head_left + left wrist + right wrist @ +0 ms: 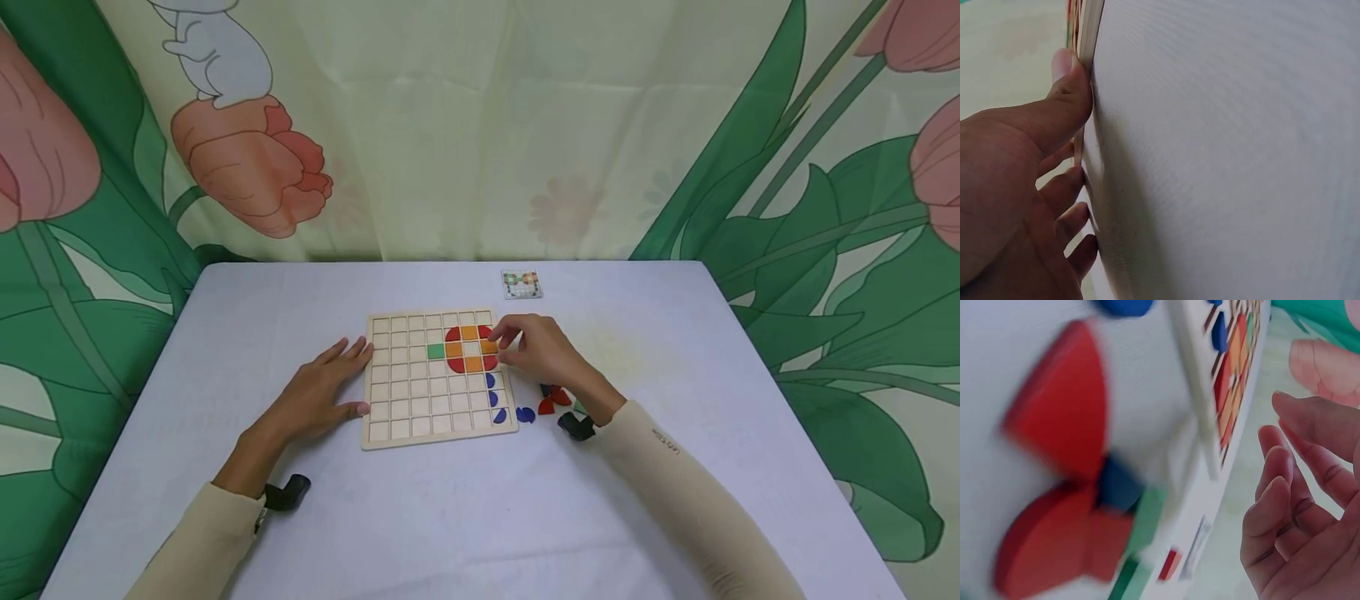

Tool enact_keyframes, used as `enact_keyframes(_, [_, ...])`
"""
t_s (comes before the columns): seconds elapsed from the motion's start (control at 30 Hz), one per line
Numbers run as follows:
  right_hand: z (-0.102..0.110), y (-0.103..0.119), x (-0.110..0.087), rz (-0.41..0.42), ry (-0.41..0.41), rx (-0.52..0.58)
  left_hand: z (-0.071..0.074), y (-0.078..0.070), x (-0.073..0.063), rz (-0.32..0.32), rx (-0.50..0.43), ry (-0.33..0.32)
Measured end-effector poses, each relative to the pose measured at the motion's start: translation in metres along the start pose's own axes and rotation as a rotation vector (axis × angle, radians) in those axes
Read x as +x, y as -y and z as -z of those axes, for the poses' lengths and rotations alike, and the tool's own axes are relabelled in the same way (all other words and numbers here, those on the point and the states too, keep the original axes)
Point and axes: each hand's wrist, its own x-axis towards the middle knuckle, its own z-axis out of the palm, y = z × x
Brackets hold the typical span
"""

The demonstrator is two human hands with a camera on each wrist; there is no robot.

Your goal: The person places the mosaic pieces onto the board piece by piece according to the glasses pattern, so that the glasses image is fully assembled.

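Observation:
A wooden grid board (401, 408) lies on the table. My left hand (322, 392) rests at its left edge, fingers spread and thumb touching the side. Over the right edge hovers my right hand (536, 346), its fingertips beside an orange square (488, 347); the right wrist view shows its fingers loosely bent and apart, nothing visible between them. Red quarter-circle pieces (454, 364) and orange squares form a ring on the board, with a green square (436, 351) to its left. Blue half-circle pieces (492, 398) sit in the right column below.
Loose red pieces (1063, 394), a blue piece (1117, 484) and green pieces (1146, 519) lie right of the board. Another blue piece (526, 414) lies near its lower right corner. Behind the board is a small pattern card (522, 284). A printed curtain hangs beyond the table.

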Motion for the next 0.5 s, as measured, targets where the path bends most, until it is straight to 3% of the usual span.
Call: enact_keyframes(0.5, [0.025,-0.047,-0.035,-0.18,-0.039,-0.02,0.0,0.0,-0.002,-0.005,0.005,-0.004])
